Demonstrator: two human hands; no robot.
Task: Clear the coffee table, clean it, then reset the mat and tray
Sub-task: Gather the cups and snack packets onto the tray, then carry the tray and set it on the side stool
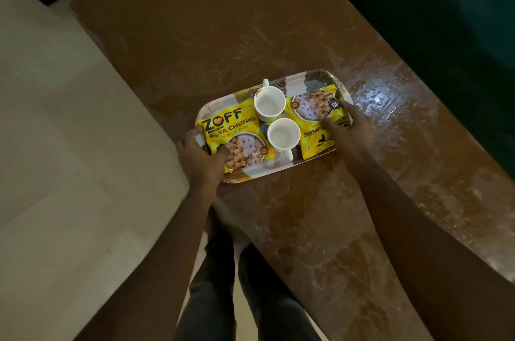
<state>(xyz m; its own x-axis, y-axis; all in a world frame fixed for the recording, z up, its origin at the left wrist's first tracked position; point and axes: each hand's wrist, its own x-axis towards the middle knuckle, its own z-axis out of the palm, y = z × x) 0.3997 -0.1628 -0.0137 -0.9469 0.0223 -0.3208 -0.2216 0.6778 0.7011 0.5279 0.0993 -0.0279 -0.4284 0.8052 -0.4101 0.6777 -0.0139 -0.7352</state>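
Your left hand (200, 156) grips the tray (278, 171) at one end and your right hand (348, 128) grips the other. It holds two cups (269, 103) and two packets (231, 140), at the table's (278, 34) left edge.

Seen from above, bare forearms (167, 257) lead from the lower corners of the frame to the left hand (200, 156) and right hand (348, 126). Plain dark grey trousers (250, 299) cover both legs at bottom centre.

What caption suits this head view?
Left hand and right hand hold a tray of two white cups and two yellow packets at a table.
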